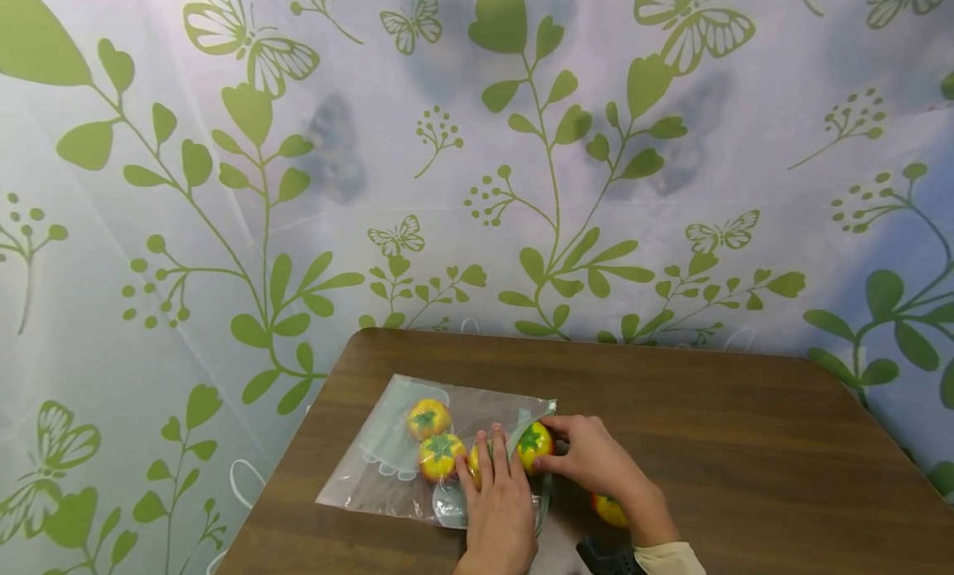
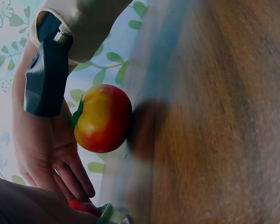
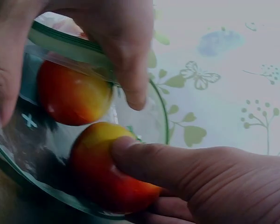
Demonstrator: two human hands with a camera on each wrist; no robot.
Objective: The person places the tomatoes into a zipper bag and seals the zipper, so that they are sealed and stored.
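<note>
A clear zip bag with a green-edged mouth lies on the table, its mouth to the right. Inside it are several yellow-and-red tomatoes with green leafy tops, among them one tomato near the middle. My left hand rests on the bag near its mouth, fingers extended over a tomato. At the mouth, my right hand pinches another tomato between thumb and fingers, within the green-edged opening. One more tomato sits outside the bag, partly hidden beneath the right forearm in the head view.
The brown wooden table extends to the right and behind the bag. A curtain printed with green leaves and butterflies hangs behind it. A dark wrist device sits at the right cuff.
</note>
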